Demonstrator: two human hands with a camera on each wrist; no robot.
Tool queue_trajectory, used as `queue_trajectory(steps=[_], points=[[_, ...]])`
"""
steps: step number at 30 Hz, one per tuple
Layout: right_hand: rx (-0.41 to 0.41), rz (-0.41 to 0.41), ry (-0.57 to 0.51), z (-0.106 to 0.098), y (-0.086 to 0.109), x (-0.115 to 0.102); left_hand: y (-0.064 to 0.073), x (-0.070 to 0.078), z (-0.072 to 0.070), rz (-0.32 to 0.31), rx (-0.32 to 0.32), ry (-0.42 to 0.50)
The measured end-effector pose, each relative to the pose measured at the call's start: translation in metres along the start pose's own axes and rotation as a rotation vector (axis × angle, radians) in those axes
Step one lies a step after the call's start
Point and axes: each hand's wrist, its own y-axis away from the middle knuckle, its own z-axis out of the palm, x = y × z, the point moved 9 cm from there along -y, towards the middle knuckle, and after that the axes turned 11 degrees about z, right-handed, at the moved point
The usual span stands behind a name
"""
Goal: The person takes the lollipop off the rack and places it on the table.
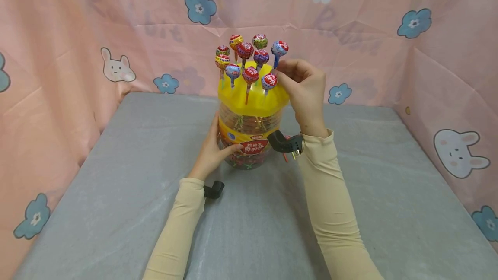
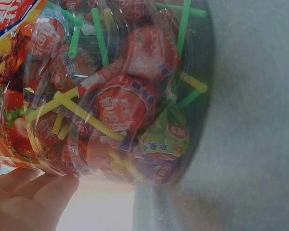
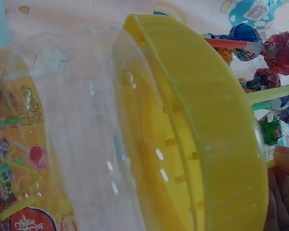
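A clear plastic jar (image 1: 249, 124) with a yellow lid (image 1: 254, 98) stands on the table, its lower part filled with wrapped lollipops (image 2: 123, 108). My left hand (image 1: 210, 154) grips the jar's side, thumb across the front near the red label (image 1: 254, 146). Several lollipops stand upright in the lid, heads up, among them a red one (image 1: 250, 74) and a purple one (image 1: 261, 57). At the lid's right edge my right hand (image 1: 309, 92) pinches the stick of a blue-and-red lollipop (image 1: 279, 48). In the right wrist view, its fingertips are right at the lid's top.
A few more lollipops lie on the grey table (image 1: 155, 150) to the jar's right, with a red stick (image 1: 285, 157) showing, partly hidden by the right wrist's black camera (image 1: 285, 142). A pink patterned curtain (image 1: 163, 7) hangs behind and along both sides.
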Motion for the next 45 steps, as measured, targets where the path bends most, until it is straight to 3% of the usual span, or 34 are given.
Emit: queue_trajectory(steps=[8,19,37,45], points=[[-0.009,-0.048,-0.091,-0.010,0.000,-0.002,0.000,0.001,0.000,-0.004,-0.003,0.002],[-0.024,0.068,-0.192,-0.036,0.003,0.019,0.000,0.001,-0.001,0.015,-0.003,0.003],[0.024,0.286,-0.184,-0.108,0.030,0.101,-0.001,0.001,-0.001,0.030,0.001,-0.004],[-0.006,0.466,-0.107,-0.121,0.043,0.135,-0.002,0.002,0.000,0.043,0.002,-0.004]])
